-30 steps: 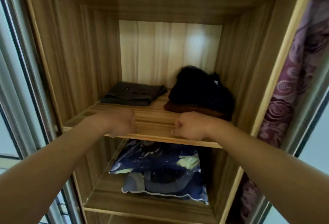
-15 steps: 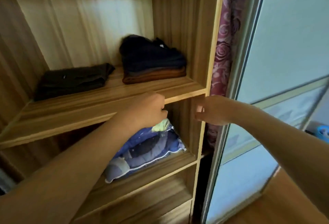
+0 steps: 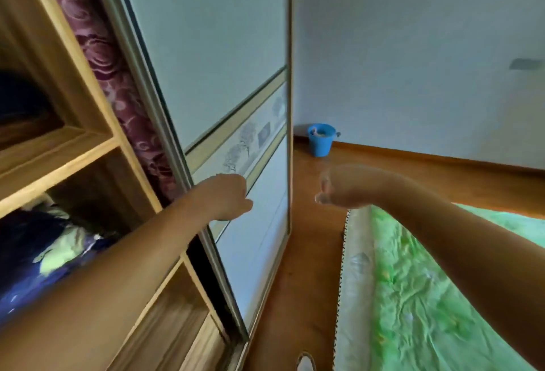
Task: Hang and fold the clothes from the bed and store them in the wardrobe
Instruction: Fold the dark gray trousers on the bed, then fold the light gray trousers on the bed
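Clothes [image 3: 20, 105] lie folded in a dark stack on the upper shelf of the wooden wardrobe [image 3: 88, 140] at far left, with blue patterned bedding [image 3: 35, 255] on the shelf below. A person's left hand [image 3: 228, 196], fingers curled into an empty fist, hangs in front of the wardrobe's pale sliding door [image 3: 212, 46], just right of a maroon rose-patterned fabric strip [image 3: 118, 87]. The right hand [image 3: 339, 186], blurred, is likewise curled and holds nothing, above the wooden floor [image 3: 306, 252] between the door and the bed [image 3: 442, 297]. A crumpled green sheet covers the bed at near right. A blue bucket [image 3: 321, 140] stands by the far wall.
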A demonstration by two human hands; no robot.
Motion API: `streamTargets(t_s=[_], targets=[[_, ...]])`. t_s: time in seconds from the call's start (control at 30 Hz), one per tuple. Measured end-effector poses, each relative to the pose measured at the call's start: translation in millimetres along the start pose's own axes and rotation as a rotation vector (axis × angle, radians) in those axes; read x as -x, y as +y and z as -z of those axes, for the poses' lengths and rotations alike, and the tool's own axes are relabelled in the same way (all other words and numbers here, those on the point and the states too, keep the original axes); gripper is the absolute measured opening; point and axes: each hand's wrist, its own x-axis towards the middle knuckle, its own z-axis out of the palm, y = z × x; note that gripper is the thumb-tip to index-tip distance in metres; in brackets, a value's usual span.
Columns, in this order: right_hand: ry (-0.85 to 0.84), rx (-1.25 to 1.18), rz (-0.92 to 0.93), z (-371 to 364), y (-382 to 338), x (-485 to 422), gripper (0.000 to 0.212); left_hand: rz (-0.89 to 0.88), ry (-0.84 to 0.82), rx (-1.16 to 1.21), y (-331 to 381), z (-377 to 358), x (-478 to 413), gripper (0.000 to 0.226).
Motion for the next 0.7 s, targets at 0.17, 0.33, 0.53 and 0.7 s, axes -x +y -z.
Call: streamTargets(t_s=[0.17, 0.33, 0.53, 0.7], targets=[[-0.020, -0.084, -0.202, -12, 90, -2, 0.030, -0.161, 0.000, -0.024, 67, -8, -91, 0.027], [-0.024, -0.135, -0.358, -21, 168, -38, 0.037, -0.283, -0.043, -0.033, 129, -15, -194, 0.024], [-0.048, -0.205, -0.492, -14, 264, -114, 0.036, -0.368, -0.049, -0.057, 190, -7, -327, 0.018], [-0.055, -0.211, -0.537, 4, 325, -172, 0.038, -0.425, -0.045, -0.087, 228, 11, -421, 0.016]])
